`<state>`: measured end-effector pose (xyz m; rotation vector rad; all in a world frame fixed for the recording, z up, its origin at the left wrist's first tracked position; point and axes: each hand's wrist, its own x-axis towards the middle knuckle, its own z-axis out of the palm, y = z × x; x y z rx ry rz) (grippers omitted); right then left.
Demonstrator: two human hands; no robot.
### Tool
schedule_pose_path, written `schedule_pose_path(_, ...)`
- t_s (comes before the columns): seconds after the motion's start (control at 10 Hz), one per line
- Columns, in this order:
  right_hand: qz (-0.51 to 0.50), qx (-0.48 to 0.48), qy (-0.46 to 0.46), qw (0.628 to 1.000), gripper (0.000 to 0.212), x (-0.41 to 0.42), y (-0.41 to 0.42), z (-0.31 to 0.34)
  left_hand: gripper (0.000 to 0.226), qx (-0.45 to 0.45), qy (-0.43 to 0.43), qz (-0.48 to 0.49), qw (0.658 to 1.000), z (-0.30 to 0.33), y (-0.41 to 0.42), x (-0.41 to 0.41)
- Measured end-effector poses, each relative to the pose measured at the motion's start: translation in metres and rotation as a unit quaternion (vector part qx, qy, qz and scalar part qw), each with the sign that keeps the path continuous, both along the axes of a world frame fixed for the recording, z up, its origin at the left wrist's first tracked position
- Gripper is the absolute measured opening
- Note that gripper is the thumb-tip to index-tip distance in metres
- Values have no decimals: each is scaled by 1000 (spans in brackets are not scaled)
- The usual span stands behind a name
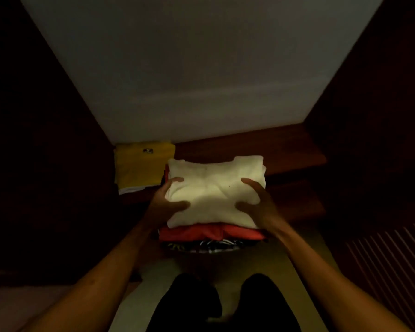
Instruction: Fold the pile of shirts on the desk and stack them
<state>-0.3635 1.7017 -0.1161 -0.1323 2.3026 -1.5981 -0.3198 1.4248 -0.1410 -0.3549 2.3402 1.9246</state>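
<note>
Two hands are gripping one folded stack, and we are seeing them from above in dim light. Our left hand [169,204] is curling around the left edge of the white folded shirt [213,190], thumb lying on top near the front corner and fingers wrapping the side. Our right hand [255,203] is doing the same on the right edge, thumb pressing onto the cloth and fingers bending round the side. Both grips are closed on the stack, one at each side.

The white shirt is lying on top of the pile. Directly beneath it a red folded shirt [211,232] is showing along the front edge, and under that a black-and-white patterned garment [206,246] is peeking out. We cannot tell whether the stack is resting on the surface or being lifted just off it.

Just to the left and slightly behind the stack, a yellow folded shirt [141,166] is lying on the dark wooden tabletop [285,149], with a strip of white cloth showing under its front edge. Behind the tabletop a pale wall [201,68] is rising. Below the stack, our dark-clothed legs [225,305] are showing above a light floor [134,295].
</note>
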Motion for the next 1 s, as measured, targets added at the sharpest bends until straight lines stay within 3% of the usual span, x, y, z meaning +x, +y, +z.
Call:
schedule_pose_path(0.1,3,-23,6,1000,62,-75,-10,-41,78,-22,-16,32,999,-37,-8,-67)
schedule_pose_path(0.2,7,-17,16,1000,65,-147,-21,-93,66,-39,18,50,998,-86,-18,-130)
schedule_pose_path(0.4,34,-83,46,995,66,-284,-50,-229,72,-23,74,90,993,-214,-39,-243)
schedule_pose_path(0.5,35,-99,82,991,69,-337,-67,-297,69,-56,112,94,988,-269,-50,-290)
schedule_pose_path(0.7,53,-99,73,991,68,-392,-87,-367,67,-164,158,92,969,-335,-73,-324)
schedule_pose_path(0.8,75,-32,47,996,65,-394,-85,-365,64,-206,140,100,963,-343,-71,-326)
schedule_pose_path(0.9,95,221,167,956,75,-394,-85,-342,55,-377,135,164,901,-314,-63,-317)
schedule_pose_path(1.0,128,279,315,898,72,-379,-107,-313,50,-458,230,256,819,-286,-87,-302)
